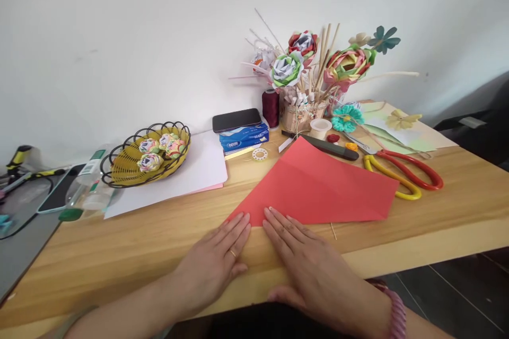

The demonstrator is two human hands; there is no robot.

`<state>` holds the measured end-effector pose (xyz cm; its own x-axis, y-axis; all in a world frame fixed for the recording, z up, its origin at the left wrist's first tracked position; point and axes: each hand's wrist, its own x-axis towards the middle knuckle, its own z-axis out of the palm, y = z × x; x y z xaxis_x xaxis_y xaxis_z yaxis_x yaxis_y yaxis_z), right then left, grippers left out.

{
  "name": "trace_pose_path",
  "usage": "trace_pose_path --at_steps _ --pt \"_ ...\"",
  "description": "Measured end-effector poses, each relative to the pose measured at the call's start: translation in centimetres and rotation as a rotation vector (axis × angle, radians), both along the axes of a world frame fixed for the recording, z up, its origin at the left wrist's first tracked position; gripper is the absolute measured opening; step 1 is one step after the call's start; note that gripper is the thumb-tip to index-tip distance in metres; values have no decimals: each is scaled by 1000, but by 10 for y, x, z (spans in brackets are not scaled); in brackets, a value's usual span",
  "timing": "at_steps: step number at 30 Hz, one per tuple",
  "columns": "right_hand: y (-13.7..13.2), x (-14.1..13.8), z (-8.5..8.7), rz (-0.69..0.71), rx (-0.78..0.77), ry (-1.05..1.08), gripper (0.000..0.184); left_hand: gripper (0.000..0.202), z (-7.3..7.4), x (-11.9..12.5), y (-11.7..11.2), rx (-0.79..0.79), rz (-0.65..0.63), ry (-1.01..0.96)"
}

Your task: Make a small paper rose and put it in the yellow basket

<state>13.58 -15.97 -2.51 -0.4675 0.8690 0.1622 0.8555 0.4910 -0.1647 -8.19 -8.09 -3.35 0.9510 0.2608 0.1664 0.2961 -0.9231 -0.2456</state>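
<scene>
A folded sheet of red paper (pixel 318 185) lies flat on the wooden table (pixel 159 233), with a peak at the top and a long straight edge facing me. My left hand (pixel 217 259) rests with outstretched fingers on the paper's lower left corner. Beside it, my right hand (pixel 304 254) presses flat fingertips on the same front edge. Neither hand grips anything. Just right of my right hand, a thin short stick (pixel 333 231) pokes out below the paper.
Scissors (pixel 401 169) with red and yellow handles touch the paper's right side. Behind stand a pot of paper flowers (pixel 304 116), a thread spool (pixel 271 108), a tissue pack (pixel 243 136) and a box cutter (pixel 330 147). Left are a yellow basket (pixel 123 167) and white paper (pixel 199 169).
</scene>
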Motion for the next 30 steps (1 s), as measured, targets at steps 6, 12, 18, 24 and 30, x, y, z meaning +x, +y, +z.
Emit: trace_pose_path --at_steps 6,12,18,24,30 --pt "-20 43 -11 -112 131 -82 64 43 1 1 5 -37 13 4" --pt "-59 106 -14 -350 264 -233 62 44 5 -3 7 -41 2 -31" --pt "-69 116 -12 -391 299 -264 70 36 13 -22 15 24 29 -126" --pt "-58 84 -12 -356 370 -283 83 29 30 46 2 -38 -195 -298" --pt "-45 62 -17 -277 352 -224 100 50 13 123 -16 -52 -294 -121"
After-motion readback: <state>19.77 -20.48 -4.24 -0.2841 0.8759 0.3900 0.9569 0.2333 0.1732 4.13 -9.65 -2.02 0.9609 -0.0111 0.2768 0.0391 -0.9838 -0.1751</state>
